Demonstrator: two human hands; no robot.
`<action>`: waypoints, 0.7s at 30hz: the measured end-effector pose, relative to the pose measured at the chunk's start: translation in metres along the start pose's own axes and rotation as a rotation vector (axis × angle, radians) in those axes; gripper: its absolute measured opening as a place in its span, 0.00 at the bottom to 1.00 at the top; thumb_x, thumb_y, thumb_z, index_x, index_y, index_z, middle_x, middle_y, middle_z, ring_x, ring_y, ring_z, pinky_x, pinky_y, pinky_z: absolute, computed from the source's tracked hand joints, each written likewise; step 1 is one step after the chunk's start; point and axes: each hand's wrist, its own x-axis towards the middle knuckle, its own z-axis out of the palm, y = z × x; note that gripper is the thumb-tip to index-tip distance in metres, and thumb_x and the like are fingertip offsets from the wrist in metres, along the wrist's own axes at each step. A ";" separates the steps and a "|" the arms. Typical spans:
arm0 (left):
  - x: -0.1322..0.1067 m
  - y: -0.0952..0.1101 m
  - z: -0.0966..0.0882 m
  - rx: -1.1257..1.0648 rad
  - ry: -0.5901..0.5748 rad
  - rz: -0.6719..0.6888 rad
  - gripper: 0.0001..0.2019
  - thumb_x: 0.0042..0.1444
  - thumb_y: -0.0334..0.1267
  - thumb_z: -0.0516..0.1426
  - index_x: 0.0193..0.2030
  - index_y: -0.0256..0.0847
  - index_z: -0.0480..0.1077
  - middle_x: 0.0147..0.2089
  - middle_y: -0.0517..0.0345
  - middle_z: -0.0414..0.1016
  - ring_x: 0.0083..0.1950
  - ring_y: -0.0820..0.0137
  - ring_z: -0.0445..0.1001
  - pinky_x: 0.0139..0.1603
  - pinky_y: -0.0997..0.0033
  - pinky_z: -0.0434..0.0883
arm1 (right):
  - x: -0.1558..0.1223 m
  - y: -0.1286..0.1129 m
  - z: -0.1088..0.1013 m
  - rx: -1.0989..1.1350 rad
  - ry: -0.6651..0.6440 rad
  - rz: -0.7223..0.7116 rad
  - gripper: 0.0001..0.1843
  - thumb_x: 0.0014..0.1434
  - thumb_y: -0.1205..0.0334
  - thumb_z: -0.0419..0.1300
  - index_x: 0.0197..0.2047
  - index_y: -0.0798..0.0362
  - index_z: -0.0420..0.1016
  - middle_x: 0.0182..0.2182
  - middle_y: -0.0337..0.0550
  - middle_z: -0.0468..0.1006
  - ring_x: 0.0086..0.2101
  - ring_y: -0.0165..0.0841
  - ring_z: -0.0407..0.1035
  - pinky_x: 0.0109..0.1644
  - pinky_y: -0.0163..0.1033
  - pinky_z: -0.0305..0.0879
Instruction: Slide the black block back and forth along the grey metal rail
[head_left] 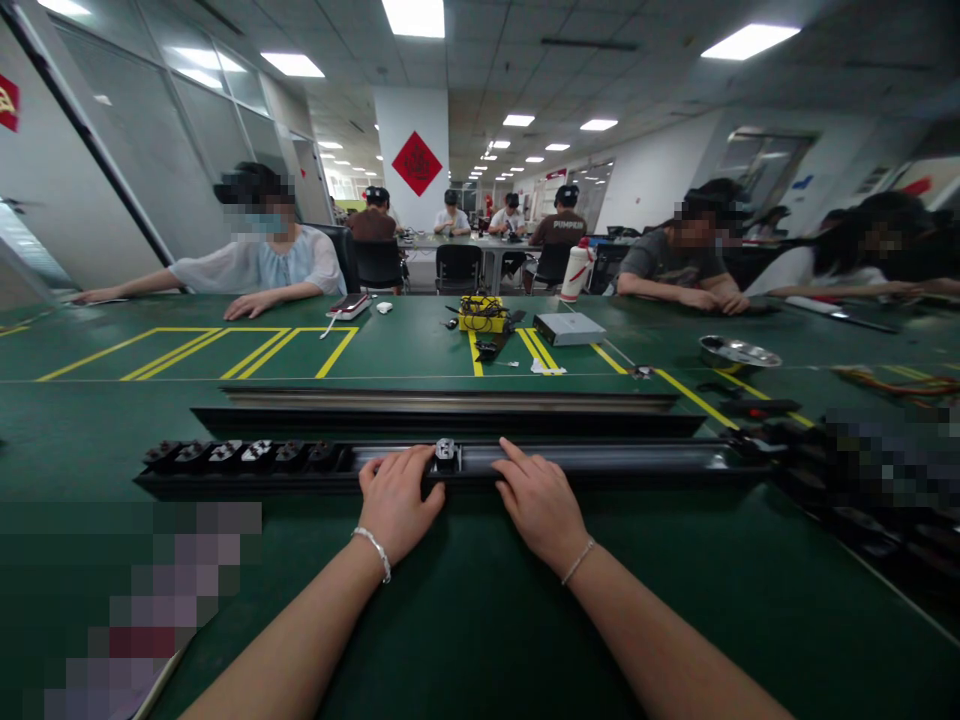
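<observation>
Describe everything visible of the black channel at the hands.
Long, straight black channel, slightly glossy, metal or plastic unclear, lying crosswise on the green table, trough upward. Six small pieces line its left part; a seventh sits beside the left hand, which rests on the channel. Right hand overlaps it; contact unclear.

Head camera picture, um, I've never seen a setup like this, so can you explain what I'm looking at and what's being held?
There's no machine here: these are a person's bare hands, seen from a camera worn on their head, looking forward and down. On the green table lies a long black rail, with a row of small pieces at its left end. The left hand rests at the rail beside one small silver-topped piece; whether it grasps that piece is unclear. The right hand is open at the rail. Farther back are a grey box and a metal bowl.
</observation>
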 end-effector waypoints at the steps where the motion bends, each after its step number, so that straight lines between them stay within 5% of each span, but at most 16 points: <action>1: 0.000 -0.001 0.000 -0.002 0.002 0.003 0.18 0.50 0.41 0.51 0.50 0.48 0.63 0.52 0.57 0.71 0.52 0.63 0.66 0.52 0.56 0.53 | 0.000 0.000 0.000 -0.001 -0.001 -0.001 0.11 0.58 0.63 0.50 0.44 0.48 0.69 0.56 0.41 0.63 0.40 0.36 0.64 0.44 0.43 0.57; 21: -0.001 -0.003 0.002 -0.018 0.002 0.020 0.17 0.50 0.39 0.51 0.48 0.47 0.64 0.51 0.58 0.71 0.51 0.64 0.66 0.53 0.57 0.53 | 0.001 -0.002 -0.002 0.036 -0.002 0.025 0.11 0.57 0.64 0.51 0.43 0.49 0.69 0.56 0.41 0.63 0.41 0.36 0.64 0.45 0.43 0.57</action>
